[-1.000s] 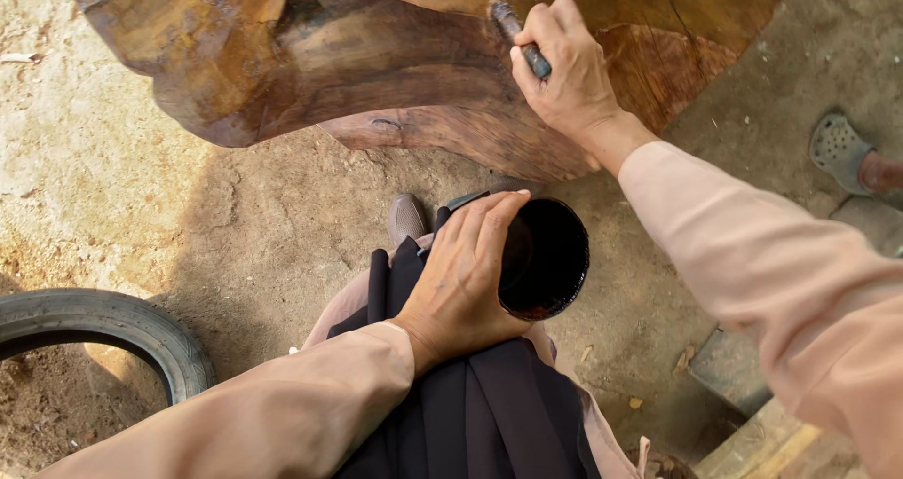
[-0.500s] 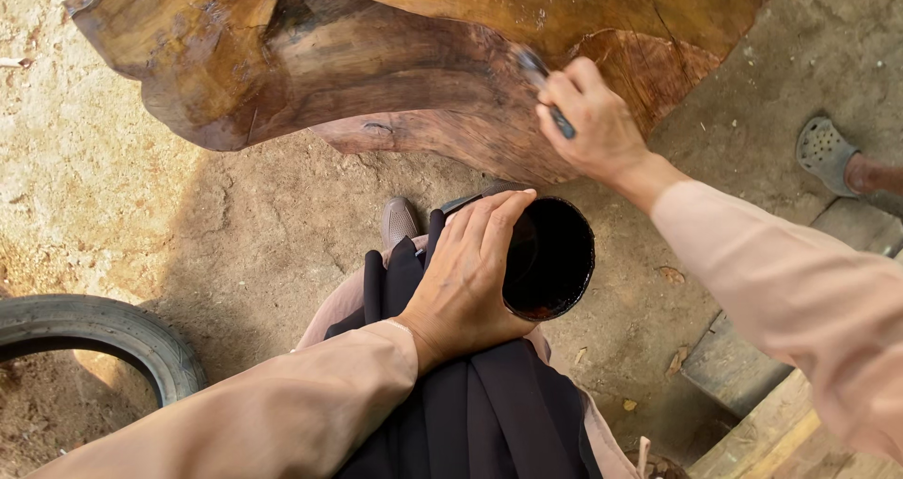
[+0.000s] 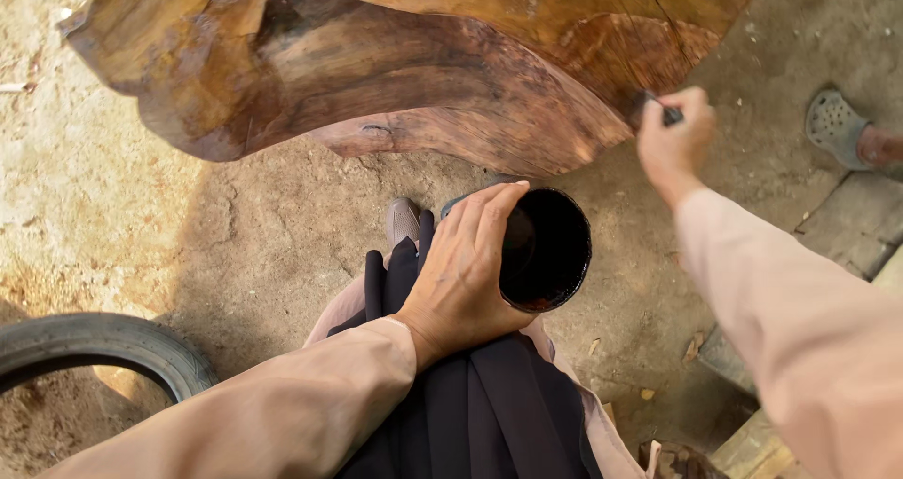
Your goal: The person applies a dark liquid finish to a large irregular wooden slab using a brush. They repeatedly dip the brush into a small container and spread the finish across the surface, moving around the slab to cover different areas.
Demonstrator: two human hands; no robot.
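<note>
dark round can (image 3: 546,249) | upright, on lap | brush (image 3: 658,110) | touching slab edge (image 3: 602,56)

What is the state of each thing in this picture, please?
left hand: wrapped around the dark container, holding it.
dark container: open, tilted, inside dark and glossy.
right hand: gripping a brush, raised.
brush: tip at the slab's edge.
wooden slab: hollowed, surface glossy brown.
tyre: lying flat on the ground.

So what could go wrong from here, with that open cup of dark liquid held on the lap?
The left hand grips the open cup tilted on the lap; dark liquid could spill onto the clothing. The right hand works the brush at the wood slab edge, so drips may fall to the ground.
</note>
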